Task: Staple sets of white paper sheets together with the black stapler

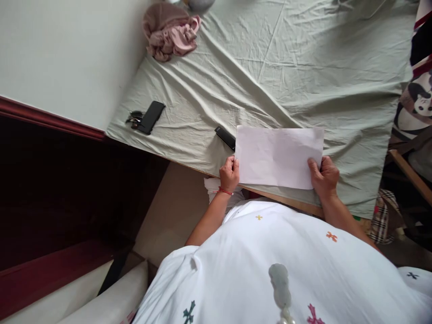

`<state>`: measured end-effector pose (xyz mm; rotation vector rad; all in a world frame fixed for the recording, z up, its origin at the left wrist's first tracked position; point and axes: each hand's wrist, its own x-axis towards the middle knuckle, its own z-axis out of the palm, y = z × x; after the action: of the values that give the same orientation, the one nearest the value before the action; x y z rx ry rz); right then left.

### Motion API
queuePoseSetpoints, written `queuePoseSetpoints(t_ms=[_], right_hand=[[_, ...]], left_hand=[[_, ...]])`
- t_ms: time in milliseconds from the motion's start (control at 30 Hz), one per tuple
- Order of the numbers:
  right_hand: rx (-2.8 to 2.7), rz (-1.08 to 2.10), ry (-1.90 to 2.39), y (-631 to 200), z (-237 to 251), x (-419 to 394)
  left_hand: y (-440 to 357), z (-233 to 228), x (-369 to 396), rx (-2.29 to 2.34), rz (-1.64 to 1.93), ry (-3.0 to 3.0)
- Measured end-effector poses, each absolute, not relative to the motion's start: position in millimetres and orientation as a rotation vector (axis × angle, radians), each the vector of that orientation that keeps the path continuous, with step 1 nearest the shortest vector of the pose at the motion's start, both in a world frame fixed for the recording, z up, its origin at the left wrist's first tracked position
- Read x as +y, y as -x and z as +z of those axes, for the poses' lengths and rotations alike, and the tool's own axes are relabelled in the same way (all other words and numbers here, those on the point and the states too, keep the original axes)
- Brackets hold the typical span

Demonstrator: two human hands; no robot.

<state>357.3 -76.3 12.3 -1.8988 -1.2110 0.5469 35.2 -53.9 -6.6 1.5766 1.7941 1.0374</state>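
Note:
A white sheet of paper (275, 155) is held out flat between my two hands over the near edge of the cloth-covered table. My left hand (230, 173) pinches its left side, thumb on top. At the right side, my right hand (324, 176) grips the sheet, the thumb lying over it and the other fingers curled. I cannot tell whether it is one sheet or several. Just left of the paper lies a long black stapler-like object (225, 137), its right end beside the sheet's edge.
A wrinkled pale green cloth (249, 90) covers the table. Toward its left corner are a black phone (152, 117) and a bunch of keys (135, 118). A crumpled pink cloth (172, 38) lies at the back left, near the white wall (67, 54).

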Motion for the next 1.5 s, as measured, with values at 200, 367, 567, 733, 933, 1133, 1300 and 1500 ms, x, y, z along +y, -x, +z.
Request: queuePoseSetpoints(t_ms=[200,367,567,733,933,1133,1300,1500], right_hand=[[-1.144,0.553,1.879,-357,11,-75],[-1.047,0.600,1.869,-357,9,-75],[-1.053,0.623,1.879,-358,9,-77],[-1.099,0.598,1.847,-362,4,-78],[-1.127,0.564,1.829,-365,-2,-78],[-1.124,0.554,1.859,-367,-5,-76],[-1.126,0.561,1.869,-367,-7,-75],[-1.128,0.508,1.884,-366,-9,-74]], left_hand=[[-33,-4,-52,1.762,1.014,-1.509],[-33,-1,-49,1.749,1.026,-1.447],[-27,-2,-51,1.497,1.064,-1.310],[-24,-2,-51,1.527,1.047,-1.292],[-23,-3,-50,1.451,1.109,-1.275],[-17,-10,-50,1.335,1.121,-1.260],[-24,-12,-49,1.479,1.154,-1.312],[-25,-11,-51,1.464,1.157,-1.354]])
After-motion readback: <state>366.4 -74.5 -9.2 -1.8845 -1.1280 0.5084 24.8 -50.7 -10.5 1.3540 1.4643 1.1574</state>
